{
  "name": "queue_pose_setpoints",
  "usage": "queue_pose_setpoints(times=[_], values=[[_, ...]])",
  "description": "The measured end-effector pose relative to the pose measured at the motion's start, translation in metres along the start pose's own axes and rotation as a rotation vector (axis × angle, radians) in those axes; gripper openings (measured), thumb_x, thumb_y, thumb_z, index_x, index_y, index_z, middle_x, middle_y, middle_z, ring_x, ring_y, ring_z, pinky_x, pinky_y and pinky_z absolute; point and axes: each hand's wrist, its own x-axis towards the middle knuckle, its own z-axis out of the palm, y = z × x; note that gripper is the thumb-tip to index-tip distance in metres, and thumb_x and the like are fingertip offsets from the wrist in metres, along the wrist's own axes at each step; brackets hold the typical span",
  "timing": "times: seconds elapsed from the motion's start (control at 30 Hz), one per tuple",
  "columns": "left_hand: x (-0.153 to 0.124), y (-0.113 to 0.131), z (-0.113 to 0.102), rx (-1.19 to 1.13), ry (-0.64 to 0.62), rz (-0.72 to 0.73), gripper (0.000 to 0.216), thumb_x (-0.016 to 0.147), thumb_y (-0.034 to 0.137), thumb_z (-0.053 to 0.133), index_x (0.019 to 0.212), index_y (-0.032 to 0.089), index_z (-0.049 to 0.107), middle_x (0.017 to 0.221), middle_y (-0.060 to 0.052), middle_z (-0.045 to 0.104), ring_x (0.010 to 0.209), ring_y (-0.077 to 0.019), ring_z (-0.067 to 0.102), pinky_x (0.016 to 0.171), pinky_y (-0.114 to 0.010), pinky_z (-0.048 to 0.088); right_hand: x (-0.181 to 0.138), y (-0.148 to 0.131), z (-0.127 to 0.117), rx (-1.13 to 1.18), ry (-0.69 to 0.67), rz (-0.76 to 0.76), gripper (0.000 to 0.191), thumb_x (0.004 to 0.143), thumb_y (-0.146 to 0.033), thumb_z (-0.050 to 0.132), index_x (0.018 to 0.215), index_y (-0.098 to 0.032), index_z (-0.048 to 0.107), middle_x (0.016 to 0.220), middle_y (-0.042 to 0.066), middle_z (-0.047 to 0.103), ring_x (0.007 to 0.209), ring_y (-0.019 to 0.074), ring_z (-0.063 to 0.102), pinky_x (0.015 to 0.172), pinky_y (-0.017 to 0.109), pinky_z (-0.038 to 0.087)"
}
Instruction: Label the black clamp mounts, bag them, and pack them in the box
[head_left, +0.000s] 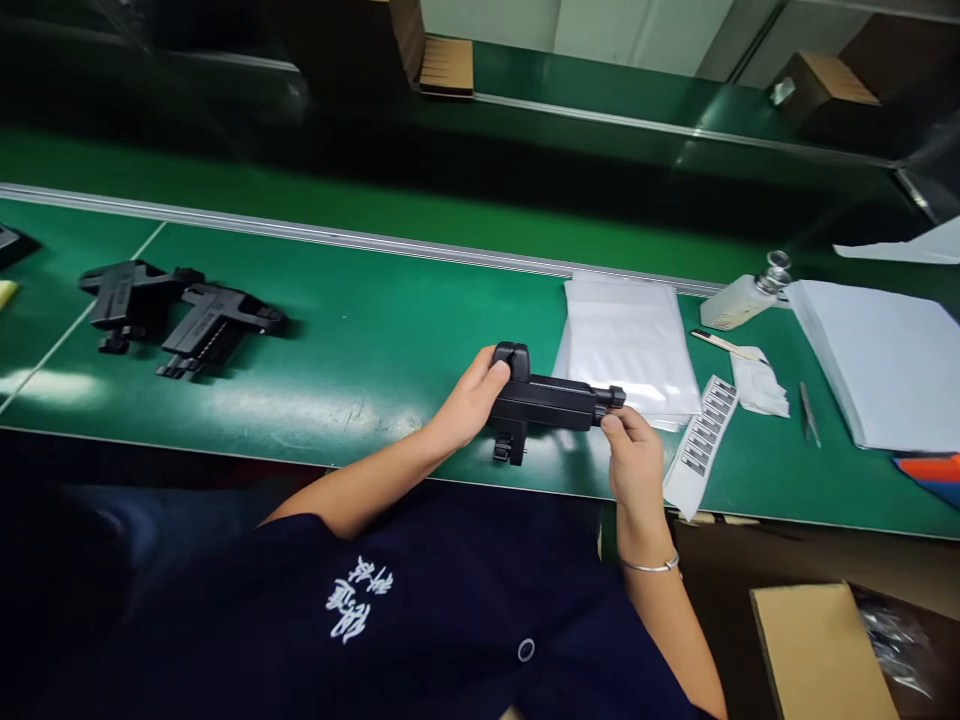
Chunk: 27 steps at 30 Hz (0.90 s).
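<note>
Green worktop point(390, 300): black device point(551, 405) above near edge, left hand point(466, 405) gripping left end, right hand point(637, 462) pinching right end. Two similar devices point(201, 325), left; plastic sleeves point(630, 340), bottle point(735, 303), label sheet point(705, 440), right.

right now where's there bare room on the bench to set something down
The bench is bare between the two black devices and the left hand. Crowded behind and beyond the right hand: translucent sheets, label strip, bottle, tweezers, paper stack.

Your device point(551, 405) matt-looking plastic, your counter point(375, 340) smooth and glossy, bags point(630, 340) shiny plastic, your shirt point(450, 620) matt cloth
</note>
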Motion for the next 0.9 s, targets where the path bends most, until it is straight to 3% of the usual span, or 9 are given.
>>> queue_pose_setpoints(times=[0.07,0.17,0.3,0.37,0.5,0.67,0.83,0.9], values=[[0.0,0.002,0.0,0.026,-0.031,0.039,0.063,0.089,0.071,0.042,0.12,0.017,0.054,0.113,-0.008,0.062,0.104,-0.0222,0.058,0.091,-0.033,0.046,0.002,0.001,0.003,-0.044,0.081,-0.018,0.034,0.089,-0.05,0.059,0.079,-0.018,0.064,0.072,0.0,0.058,0.073,0.0171,0.053,0.069,0.029,0.044],[0.0,0.004,0.002,-0.008,-0.063,0.064,0.064,0.087,0.071,0.046,0.121,0.017,0.052,0.116,-0.009,0.062,0.107,-0.0236,0.058,0.093,-0.033,0.045,0.006,0.001,0.005,-0.136,0.099,-0.035,0.041,0.093,-0.053,0.05,0.077,-0.018,0.063,0.071,0.001,0.057,0.071,0.0182,0.051,0.065,0.029,0.041],[0.001,0.001,0.003,-0.107,-0.019,-0.003,0.064,0.088,0.071,0.044,0.118,0.016,0.053,0.109,-0.009,0.063,0.098,-0.0232,0.06,0.085,-0.033,0.048,0.009,0.005,0.006,0.022,0.01,-0.048,0.035,0.088,-0.052,0.059,0.09,-0.018,0.067,0.085,0.004,0.065,0.084,0.0217,0.059,0.076,0.032,0.046],[-0.001,0.0,0.003,-0.082,-0.008,0.054,0.065,0.087,0.072,0.045,0.118,0.015,0.051,0.109,-0.01,0.063,0.098,-0.0233,0.06,0.085,-0.034,0.048,0.01,0.007,0.007,0.119,0.018,-0.044,0.033,0.084,-0.05,0.065,0.091,-0.018,0.067,0.087,0.004,0.066,0.086,0.0213,0.059,0.081,0.033,0.046],[-0.005,0.003,0.0,0.026,-0.038,0.219,0.073,0.082,0.075,0.051,0.124,0.015,0.047,0.109,-0.01,0.062,0.095,-0.0234,0.06,0.084,-0.035,0.048,0.01,0.007,0.008,-0.004,0.069,-0.038,0.037,0.09,-0.052,0.055,0.08,-0.018,0.066,0.077,0.003,0.063,0.08,0.0203,0.057,0.078,0.033,0.045],[-0.006,0.003,-0.002,-0.002,0.019,0.145,0.066,0.087,0.073,0.044,0.121,0.017,0.051,0.11,-0.01,0.063,0.1,-0.0245,0.06,0.086,-0.035,0.048,0.009,0.007,0.008,0.019,0.004,-0.091,0.033,0.087,-0.05,0.063,0.095,-0.019,0.069,0.091,0.004,0.068,0.089,0.0216,0.06,0.084,0.034,0.046],[-0.01,-0.001,0.001,-0.079,0.028,0.232,0.074,0.072,0.071,0.066,0.122,0.018,0.053,0.113,-0.01,0.064,0.098,-0.0241,0.061,0.088,-0.035,0.048,0.01,0.006,0.01,-0.031,0.033,-0.07,0.042,0.093,-0.054,0.051,0.092,-0.018,0.07,0.088,0.005,0.069,0.087,0.022,0.061,0.081,0.035,0.048],[-0.004,0.001,0.002,-0.241,0.109,0.141,0.066,0.07,0.066,0.072,0.113,0.018,0.06,0.106,-0.008,0.067,0.096,-0.0226,0.062,0.087,-0.033,0.048,0.006,0.003,0.012,-0.088,0.008,-0.122,0.048,0.097,-0.056,0.042,0.103,-0.017,0.069,0.097,0.008,0.07,0.095,0.0244,0.063,0.086,0.038,0.048]])
